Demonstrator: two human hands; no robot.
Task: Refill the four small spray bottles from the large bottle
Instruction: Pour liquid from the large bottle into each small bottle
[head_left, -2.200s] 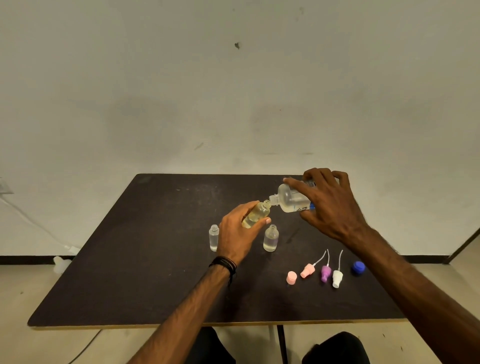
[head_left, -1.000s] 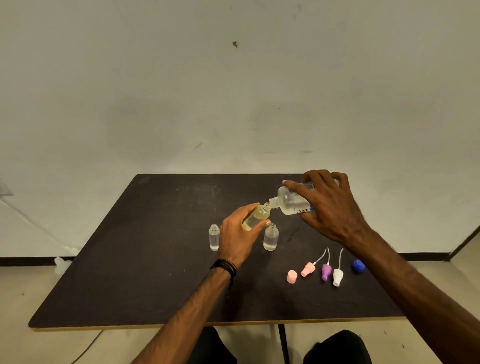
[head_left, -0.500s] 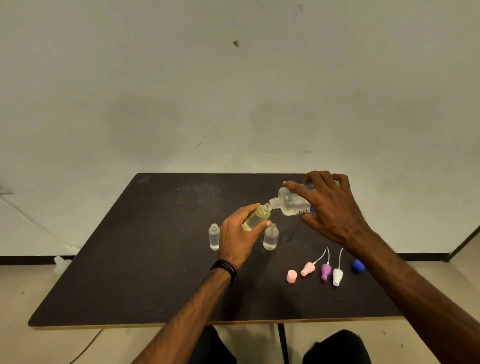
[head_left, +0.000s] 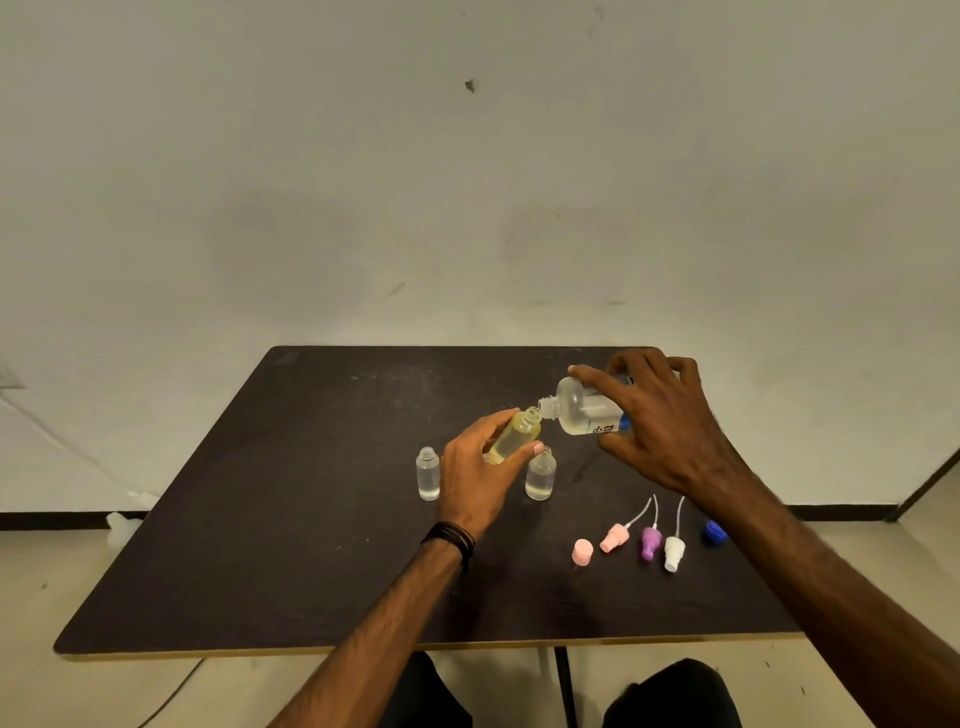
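My left hand (head_left: 475, 475) grips a small open spray bottle (head_left: 514, 435) with yellowish liquid, tilted up to the right above the table. My right hand (head_left: 660, 421) holds the large clear bottle (head_left: 582, 408) tipped on its side, its open neck touching the small bottle's mouth. Two more small open bottles stand on the dark table (head_left: 291, 519): one (head_left: 427, 474) left of my left hand, one (head_left: 540, 474) just right of it. A fourth small bottle is not visible.
On the table to the right lie a pink cap (head_left: 582, 552), a pink spray head (head_left: 615, 536), a purple spray head (head_left: 649, 541), a white spray head (head_left: 674, 552) and a blue cap (head_left: 712, 531). A wall stands behind the table. A cable runs along the floor at left.
Both hands and the two joined bottles have stayed almost still. The large bottle's neck has settled slightly lower against the small bottle's mouth.
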